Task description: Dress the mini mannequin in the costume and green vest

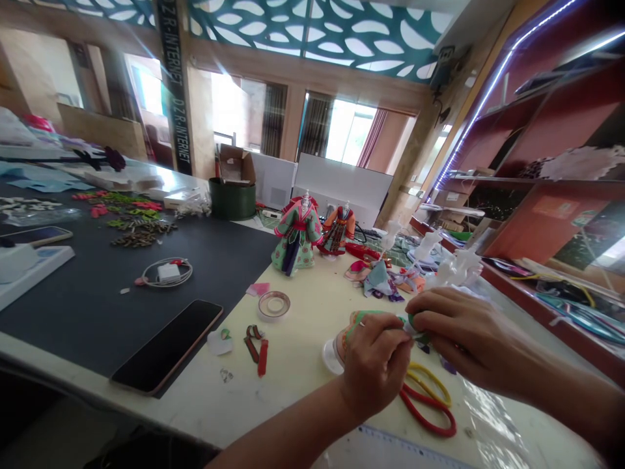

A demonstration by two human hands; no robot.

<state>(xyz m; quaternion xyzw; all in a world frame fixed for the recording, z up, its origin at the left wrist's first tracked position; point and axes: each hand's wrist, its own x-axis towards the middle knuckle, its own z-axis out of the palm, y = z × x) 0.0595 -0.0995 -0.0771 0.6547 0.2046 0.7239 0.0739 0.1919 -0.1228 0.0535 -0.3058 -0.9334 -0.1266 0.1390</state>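
My left hand (377, 365) is closed, its fingertips pinched on a small doll garment (350, 329) with green and orange patterned cloth. Close by on the right, my right hand (452, 326) is also closed, its fingers at the green and white end of the same garment. The garment lies tilted, with a clear round base (333, 355) at its left end. My hands partly hide it. Below them lie a red cord loop (430, 417) and a yellow cord loop (437, 378) on the cream tabletop.
Two dressed doll forms (299, 238) stand behind, near cloth scraps (378, 280). Left of my hands are a tape roll (274, 305), a ribbon strip (262, 357) and a phone (168, 346). A ruler (410, 451) lies at the front edge.
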